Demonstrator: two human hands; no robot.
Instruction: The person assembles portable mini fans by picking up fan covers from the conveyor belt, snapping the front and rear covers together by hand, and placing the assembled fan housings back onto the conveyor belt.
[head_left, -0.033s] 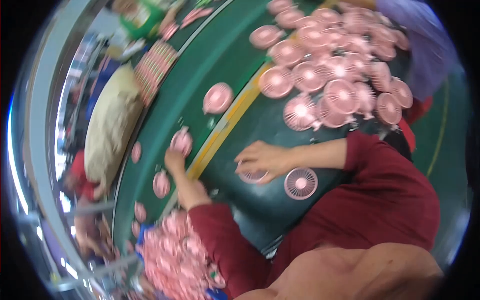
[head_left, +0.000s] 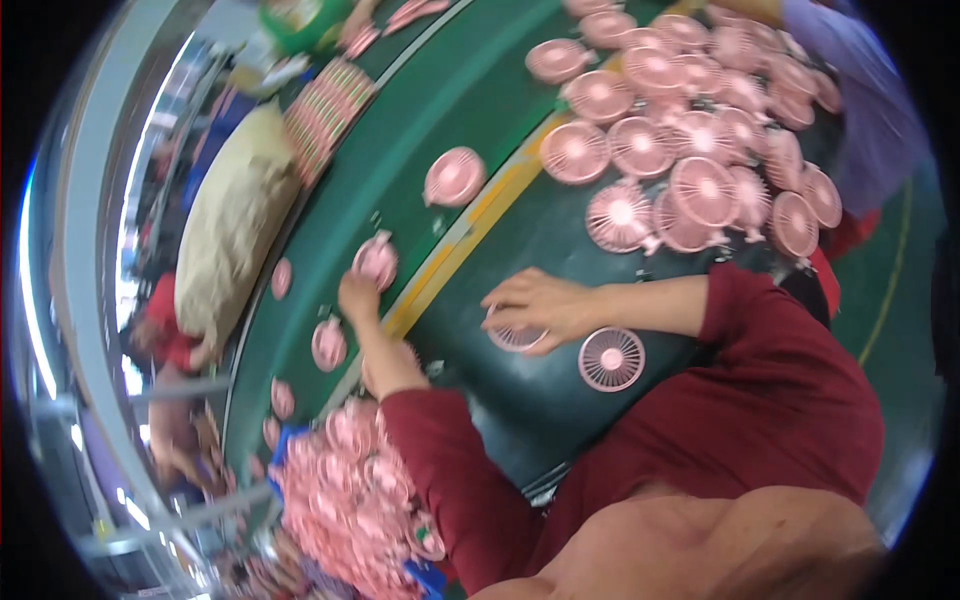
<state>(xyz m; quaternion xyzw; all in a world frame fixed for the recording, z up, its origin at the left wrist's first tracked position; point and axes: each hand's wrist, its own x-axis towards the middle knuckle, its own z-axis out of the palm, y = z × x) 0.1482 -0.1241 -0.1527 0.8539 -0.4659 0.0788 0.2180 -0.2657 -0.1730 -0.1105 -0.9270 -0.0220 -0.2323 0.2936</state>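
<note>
My left hand [head_left: 360, 297] reaches over the green conveyor belt, its fingers closed at the lower edge of a round pink fan part [head_left: 376, 262]. On the dark work surface, my right hand [head_left: 540, 308] is bent over a pink slotted fan grille [head_left: 515, 337], mostly covering it, with the fingertips around its far side. Close to my right wrist lies a second pink fan grille [head_left: 612, 359], flat and untouched. Beneath my left forearm, another pink part [head_left: 404, 358] shows only in part.
Many pink fan parts [head_left: 640, 145] are heaped at the far right beside a person's purple sleeve [head_left: 875, 90]. A yellow strip [head_left: 470, 235] separates belt and work surface. Blue-edged container [head_left: 428, 578], piled with pink parts, stands near left. Beyond the belt lies a pale sack [head_left: 235, 215].
The view has shifted a little, so the belt and parts sit slightly farther right. Both hands stay at the same pink parts.
</note>
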